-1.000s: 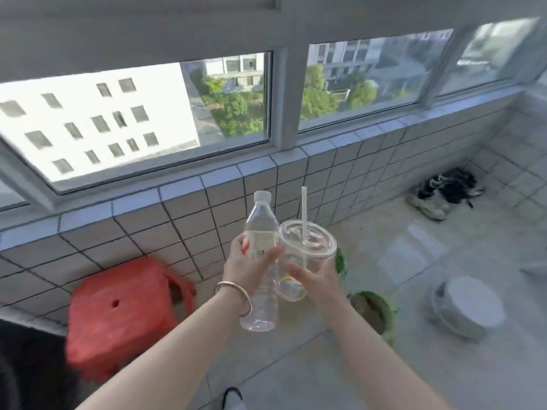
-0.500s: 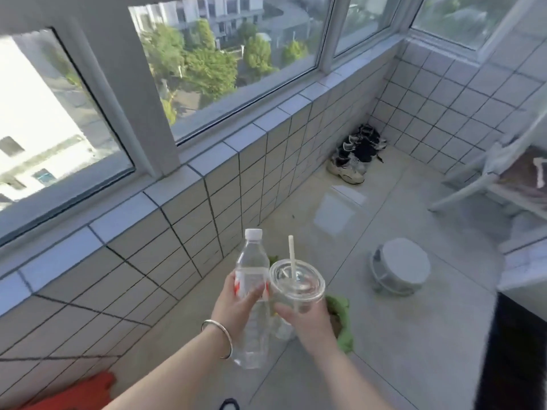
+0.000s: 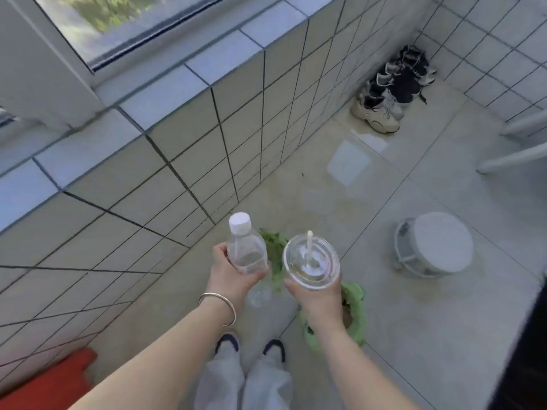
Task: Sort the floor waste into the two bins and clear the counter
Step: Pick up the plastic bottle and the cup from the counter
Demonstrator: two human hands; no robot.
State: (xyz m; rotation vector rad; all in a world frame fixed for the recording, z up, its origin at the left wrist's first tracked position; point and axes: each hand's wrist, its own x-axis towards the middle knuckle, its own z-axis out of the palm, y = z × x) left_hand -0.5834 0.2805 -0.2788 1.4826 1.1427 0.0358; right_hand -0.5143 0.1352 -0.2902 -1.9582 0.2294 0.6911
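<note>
My left hand (image 3: 229, 273) grips a clear plastic water bottle (image 3: 246, 250) with a white cap, held upright above the floor. My right hand (image 3: 318, 301) holds a clear plastic cup (image 3: 310, 263) with a lid and a white straw, right beside the bottle. Below both hands, on the tiled floor, lie green vegetable leaves (image 3: 275, 250) and a green-lined bin or bag (image 3: 356, 318), partly hidden by my right hand. A white round bin with a lid (image 3: 438, 244) stands on the floor to the right.
A tiled low wall (image 3: 177, 161) under a window runs along the left. Several shoes (image 3: 390, 90) sit in the far corner. A red stool (image 3: 50, 383) is at the lower left. White chair legs (image 3: 515, 149) reach in at the right. My feet (image 3: 250, 347) are below.
The view has tilted down and swung right. The window has slid out of the top, the floor, my feet and the green waste now show. Both hands still hold the bottle and cup.
</note>
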